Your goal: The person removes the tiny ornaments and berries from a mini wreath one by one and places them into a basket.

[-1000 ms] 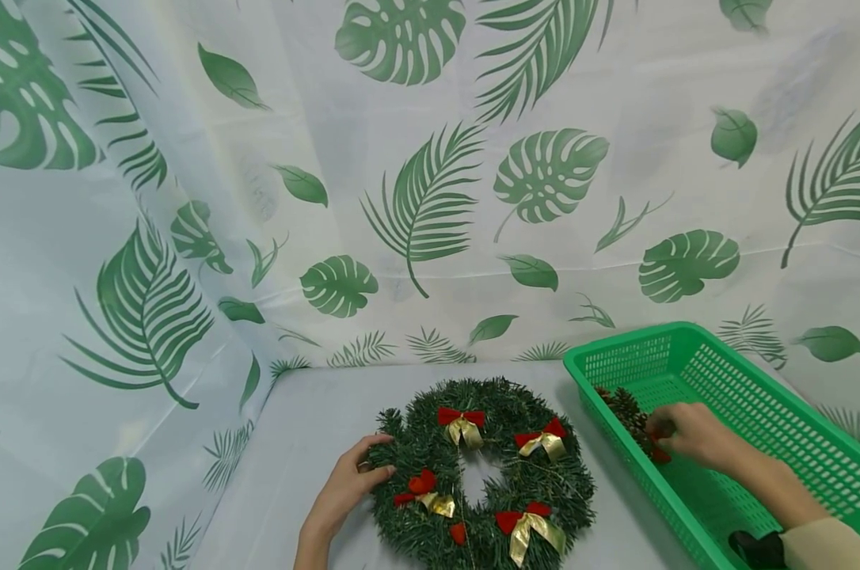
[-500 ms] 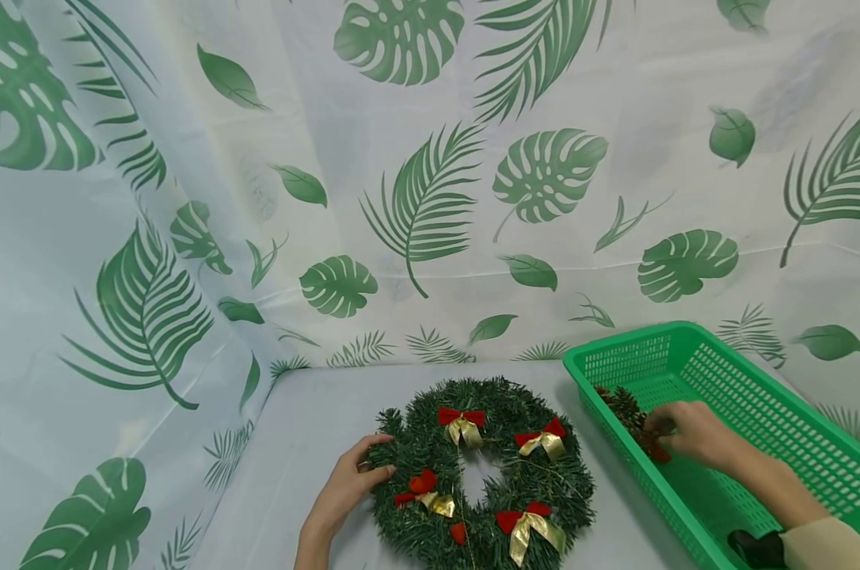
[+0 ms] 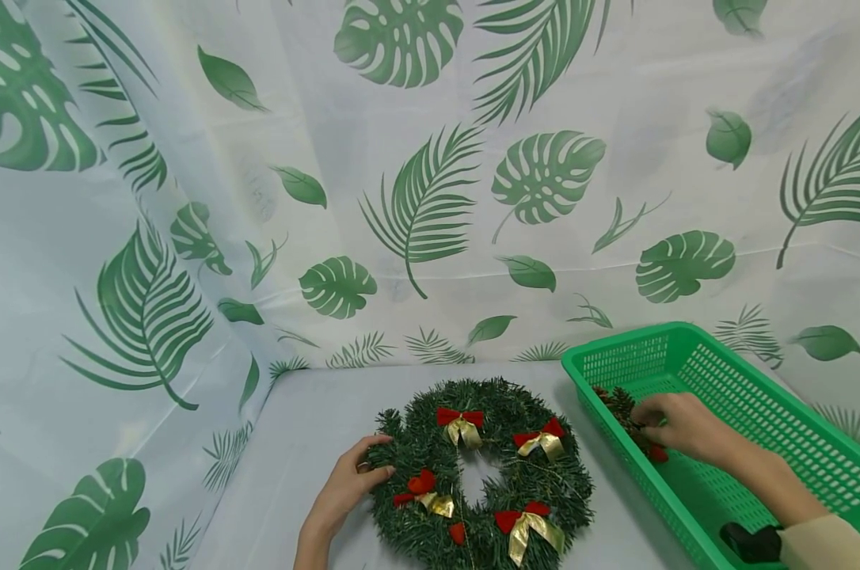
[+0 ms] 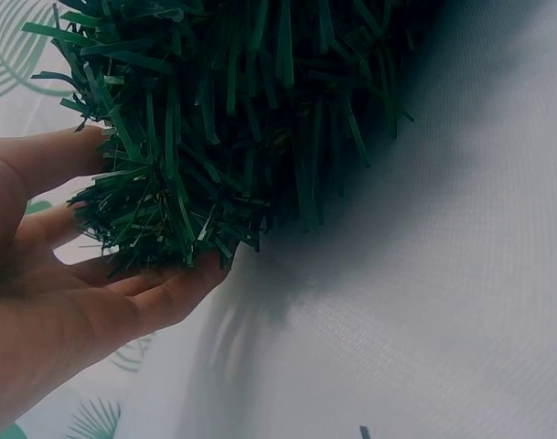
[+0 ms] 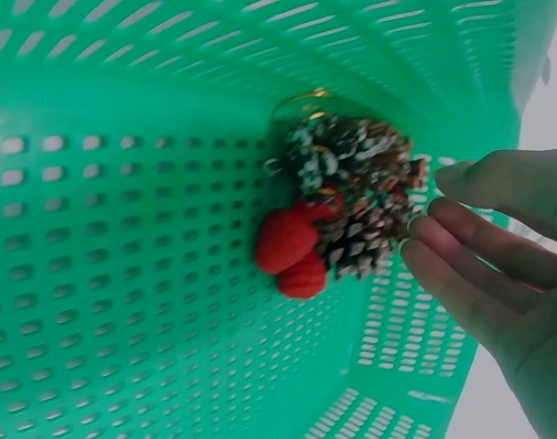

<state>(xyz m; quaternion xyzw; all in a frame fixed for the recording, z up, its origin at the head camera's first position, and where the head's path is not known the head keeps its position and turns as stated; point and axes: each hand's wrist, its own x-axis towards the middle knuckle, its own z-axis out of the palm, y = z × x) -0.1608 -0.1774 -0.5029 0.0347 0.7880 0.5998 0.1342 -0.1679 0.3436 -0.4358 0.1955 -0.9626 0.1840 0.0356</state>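
Observation:
A green tinsel wreath (image 3: 504, 408) with red-and-gold bows (image 3: 462, 427) and small red hearts lies on the white table. My left hand (image 3: 348, 479) holds its left edge, thumb on one side and fingers (image 4: 182, 293) curled under the tuft in the left wrist view. My right hand (image 3: 690, 431) reaches into the green basket (image 3: 751, 380). In the right wrist view its fingertips, spread a little with nothing between them, are right beside a cluster of pinecones (image 5: 360, 238). Soft red heart-shaped pieces (image 5: 287, 242) lie against that cluster, and a gold cord (image 5: 296, 96) loops above it.
The basket stands at the right of the table (image 3: 316, 396), its perforated walls rising around the right hand. A white cloth (image 3: 444, 214) printed with green leaves hangs behind the table and along its left side. A black band (image 3: 751, 542) circles the right wrist.
My right hand has shifted slightly left and away from the red pieces, over the pinecones, its fingers loosening. The left hand and the wreath stay in place.

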